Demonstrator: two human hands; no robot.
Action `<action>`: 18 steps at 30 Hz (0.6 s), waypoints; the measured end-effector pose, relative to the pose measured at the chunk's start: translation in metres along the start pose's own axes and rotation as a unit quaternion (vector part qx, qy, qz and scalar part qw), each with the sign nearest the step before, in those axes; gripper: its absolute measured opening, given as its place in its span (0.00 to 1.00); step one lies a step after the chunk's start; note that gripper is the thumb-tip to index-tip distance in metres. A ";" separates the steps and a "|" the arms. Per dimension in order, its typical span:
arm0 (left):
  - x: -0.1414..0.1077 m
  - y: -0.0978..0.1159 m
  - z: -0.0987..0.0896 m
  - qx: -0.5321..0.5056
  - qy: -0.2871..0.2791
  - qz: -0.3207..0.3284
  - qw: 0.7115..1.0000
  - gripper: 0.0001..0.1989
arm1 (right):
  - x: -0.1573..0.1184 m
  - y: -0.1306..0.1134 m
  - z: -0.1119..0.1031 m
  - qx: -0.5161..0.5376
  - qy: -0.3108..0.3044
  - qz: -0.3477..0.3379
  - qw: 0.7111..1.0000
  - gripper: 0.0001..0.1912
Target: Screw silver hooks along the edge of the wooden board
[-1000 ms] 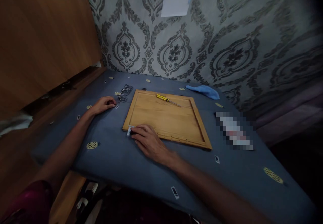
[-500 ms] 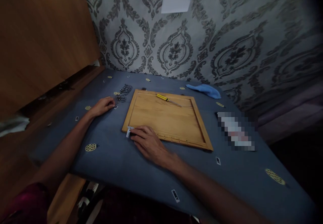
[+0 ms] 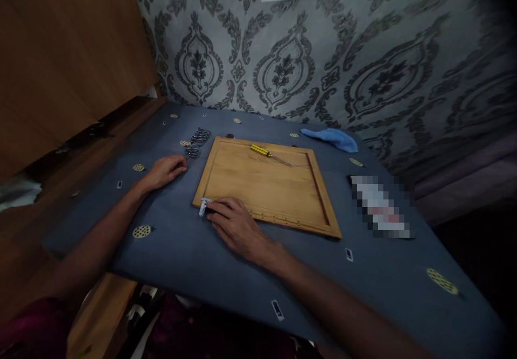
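Currently, the right hand [image 3: 238, 228] has its fingers nearly closed at a small metal bracket [image 3: 204, 206], its grip touching it at the near left corner of the wooden panel [image 3: 262, 184], which lies flat on the desk [image 3: 194, 256]. The left hand [image 3: 165, 171] rests with curled fingers beside the dark metal clips [image 3: 194, 151]; whether its grip has hold of anything, I cannot tell. A yellow-handled screwdriver [image 3: 269, 154] lies on the panel's far part.
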State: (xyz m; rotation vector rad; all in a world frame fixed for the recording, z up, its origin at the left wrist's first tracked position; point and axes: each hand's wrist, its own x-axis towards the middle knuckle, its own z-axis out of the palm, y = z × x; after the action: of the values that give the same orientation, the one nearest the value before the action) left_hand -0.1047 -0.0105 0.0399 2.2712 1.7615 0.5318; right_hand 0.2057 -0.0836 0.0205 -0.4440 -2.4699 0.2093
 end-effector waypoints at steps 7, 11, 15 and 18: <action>-0.007 0.017 -0.007 -0.009 0.036 0.014 0.999 0.15 | 0.004 -0.005 -0.003 -0.065 -0.058 0.025 0.996 0.09; -0.006 0.026 -0.007 -0.030 0.040 0.031 0.998 0.15 | 0.007 -0.005 -0.010 -0.106 -0.105 0.035 0.988 0.11; -0.007 0.035 0.003 -0.063 0.053 0.063 0.995 0.16 | 0.009 -0.007 -0.017 -0.111 -0.148 0.048 0.982 0.12; -0.009 0.038 0.009 -0.054 0.001 0.089 0.995 0.16 | 0.007 -0.008 -0.018 -0.108 -0.144 0.051 0.982 0.13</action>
State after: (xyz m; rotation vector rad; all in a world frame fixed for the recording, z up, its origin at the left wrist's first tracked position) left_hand -0.0690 -0.0284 0.0456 2.3646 1.5004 0.6449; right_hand 0.2089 -0.0880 0.0405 -0.6753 -2.7695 0.0482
